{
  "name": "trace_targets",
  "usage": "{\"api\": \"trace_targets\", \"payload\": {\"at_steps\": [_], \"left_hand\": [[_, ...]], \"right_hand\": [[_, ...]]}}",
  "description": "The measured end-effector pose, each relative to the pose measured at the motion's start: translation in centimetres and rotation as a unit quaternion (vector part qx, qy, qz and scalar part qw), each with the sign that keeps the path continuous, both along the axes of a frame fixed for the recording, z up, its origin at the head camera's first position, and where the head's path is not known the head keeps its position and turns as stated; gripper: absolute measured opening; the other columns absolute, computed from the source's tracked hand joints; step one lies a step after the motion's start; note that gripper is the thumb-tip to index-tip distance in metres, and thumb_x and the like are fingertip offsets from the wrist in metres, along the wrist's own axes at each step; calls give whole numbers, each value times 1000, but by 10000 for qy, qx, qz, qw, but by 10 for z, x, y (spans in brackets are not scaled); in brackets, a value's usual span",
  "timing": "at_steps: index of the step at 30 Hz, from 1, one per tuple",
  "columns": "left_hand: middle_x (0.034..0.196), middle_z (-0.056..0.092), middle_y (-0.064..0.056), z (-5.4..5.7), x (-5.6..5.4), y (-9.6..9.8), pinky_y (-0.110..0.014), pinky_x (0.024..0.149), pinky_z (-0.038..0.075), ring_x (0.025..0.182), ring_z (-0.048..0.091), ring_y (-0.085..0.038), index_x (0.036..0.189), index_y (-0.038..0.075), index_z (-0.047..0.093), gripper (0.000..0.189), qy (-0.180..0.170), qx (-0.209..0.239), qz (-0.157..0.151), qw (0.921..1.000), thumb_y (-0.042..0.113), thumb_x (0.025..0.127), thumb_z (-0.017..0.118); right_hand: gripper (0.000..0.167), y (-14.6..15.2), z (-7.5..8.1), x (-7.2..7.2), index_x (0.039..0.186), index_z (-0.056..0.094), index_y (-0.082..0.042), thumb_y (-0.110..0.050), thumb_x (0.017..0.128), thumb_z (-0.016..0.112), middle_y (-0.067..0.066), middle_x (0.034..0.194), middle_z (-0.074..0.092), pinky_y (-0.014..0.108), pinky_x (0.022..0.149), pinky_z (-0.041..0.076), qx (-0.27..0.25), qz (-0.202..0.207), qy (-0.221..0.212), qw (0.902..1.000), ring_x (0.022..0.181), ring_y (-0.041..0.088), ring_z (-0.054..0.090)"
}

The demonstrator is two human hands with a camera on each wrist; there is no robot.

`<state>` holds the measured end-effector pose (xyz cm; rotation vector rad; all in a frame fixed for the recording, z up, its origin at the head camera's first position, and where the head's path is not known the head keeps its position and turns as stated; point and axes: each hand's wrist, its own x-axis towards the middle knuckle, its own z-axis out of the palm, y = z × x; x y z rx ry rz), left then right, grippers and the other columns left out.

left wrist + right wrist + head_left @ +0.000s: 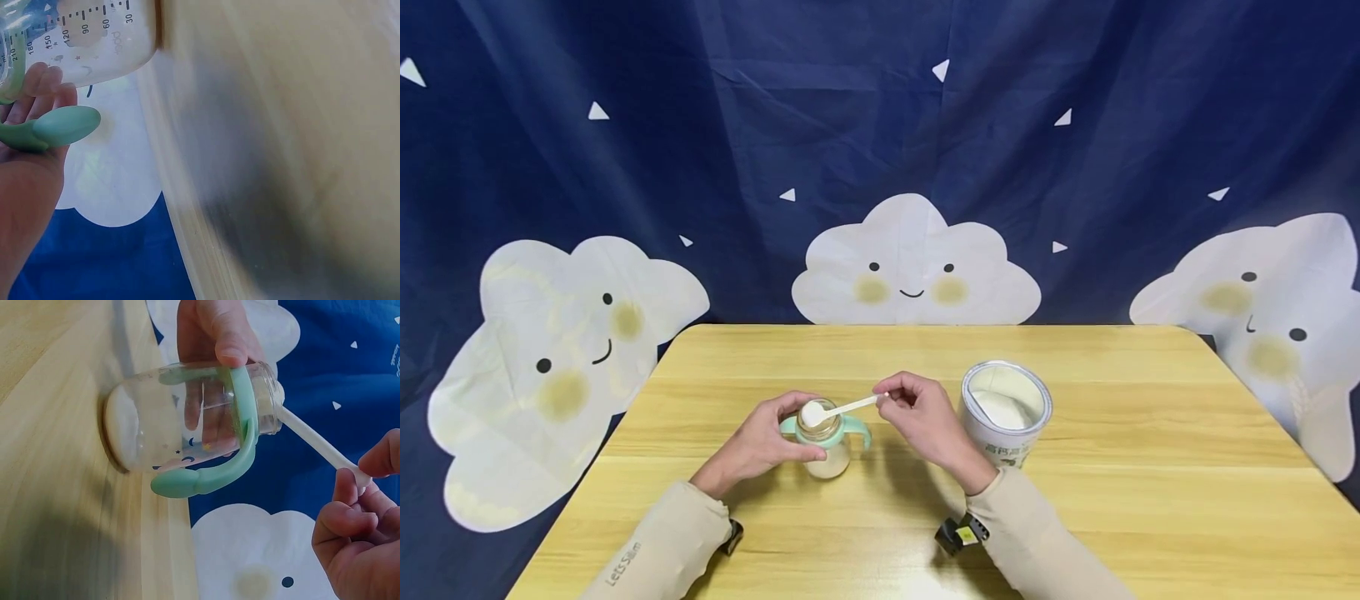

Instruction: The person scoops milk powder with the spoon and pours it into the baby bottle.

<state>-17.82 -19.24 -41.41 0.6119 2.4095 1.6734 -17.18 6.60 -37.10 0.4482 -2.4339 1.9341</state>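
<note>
A clear baby bottle (829,464) with mint-green side handles stands upright on the table, its top uncapped. My left hand (767,435) grips it around the collar, thumb on the near side. White powder lies at the bottle's bottom (125,428), and measuring marks show on its wall in the left wrist view. Between thumb and fingertips, my right hand (925,421) pinches the end of a white scoop's long handle (319,443). The scoop's bowl (813,413) sits right at the bottle's mouth, looking white throughout.
To the right of my right hand stands an open can (977,427) with pale powder (1002,410) inside, close to the right forearm. The wooden table (1150,517) ends at a dark blue curtain (850,125) printed with clouds.
</note>
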Motion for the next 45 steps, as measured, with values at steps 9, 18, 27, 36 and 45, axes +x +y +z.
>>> {"api": "trace_targets", "payload": {"at_steps": [9,18,27,36,45], "left_hand": [[114,68,-9,1,-1,0,-25,90,51,103,62,-22,128,2,61,65,-29,-19,28,10000,11,71,91],[116,68,-10,1,0,0,-24,91,50,104,62,-22,128,0,60,66,-35,-18,51,10000,10,71,91],[116,67,-10,0,0,0,-25,91,50,105,62,-24,128,1,60,66,14,-29,24,10000,11,71,91],[116,68,-8,0,0,0,-25,92,49,105,62,-21,129,2,61,65,61,-39,-9,10000,12,71,91],[116,68,-10,0,1,0,-25,91,50,104,62,-23,128,1,61,66,40,-20,24,10000,11,71,91]], "right_hand": [[17,-1,2,0,99,71,3,2,84,63,1,75,55,17,54,35,78,-47,-21,10000,65,11,44],[17,-1,2,0,96,72,0,1,83,61,0,74,56,19,55,37,213,-178,-82,9996,64,11,45],[10,-1,1,-1,90,73,-3,-7,88,64,-1,70,61,20,51,37,261,-489,-77,9984,60,11,47],[11,-1,2,1,88,73,-2,-10,91,66,0,70,64,19,50,37,216,-541,150,9982,58,10,48],[8,-1,4,5,86,74,-7,-9,89,66,-3,66,58,21,52,38,559,-515,318,9966,58,11,46]]}}
